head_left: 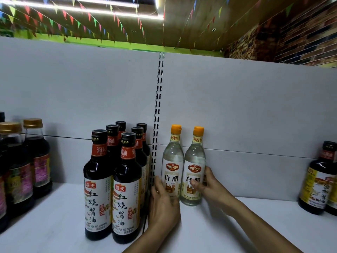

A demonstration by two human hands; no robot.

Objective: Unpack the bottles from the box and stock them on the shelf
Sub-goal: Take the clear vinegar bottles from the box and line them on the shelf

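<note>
The left bottle [172,161] and right bottle [194,159], both orange-capped, are holding clear liquid and standing touching on the shelf [237,225] at centre frame. The left hand [164,203] is gripping the first low down; the right hand [209,185] is clasping the second.

In the centre of the frame, a clear glass bottle with an orange cap [172,165] stands on the white shelf board [54,212] against the grey back panel [255,106]. Its twin clear bottle [194,167] touches it on the right. The left hand [163,207] holds the first bottle and the right hand [211,187] holds the twin. To their left, beyond a slotted metal upright [158,106], six black-capped dark glass bottles [127,189] stand in two rows. Gold-capped dark bottles [36,157] stand at the left edge.
</note>
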